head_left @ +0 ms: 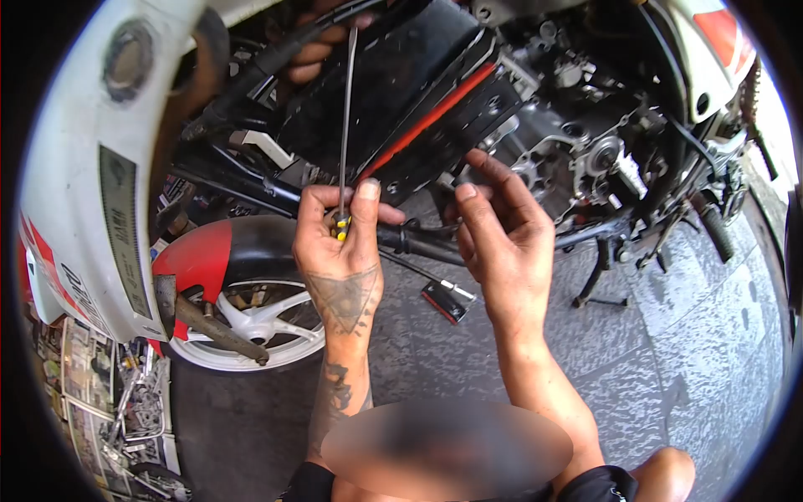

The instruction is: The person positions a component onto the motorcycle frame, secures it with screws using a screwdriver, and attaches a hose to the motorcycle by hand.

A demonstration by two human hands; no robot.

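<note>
Your left hand has the screwdriver pinched at its handle between thumb and fingers, near the close end of the black panel with the red strip; the shaft runs away from you over that panel. Tucking the tool in this way seems to leave your thumb some freedom by the panel's corner. Your right hand is at the panel's right side, thumb and forefinger curled toward each other, probably to work at its edge; whether they pinch anything, you cannot tell. Another person's hand is at the panel's far left side, perhaps steadying it. The engine sits right of the panel, the front wheel is nearer you to its left, and a small dark tool is on your side of it.
</note>
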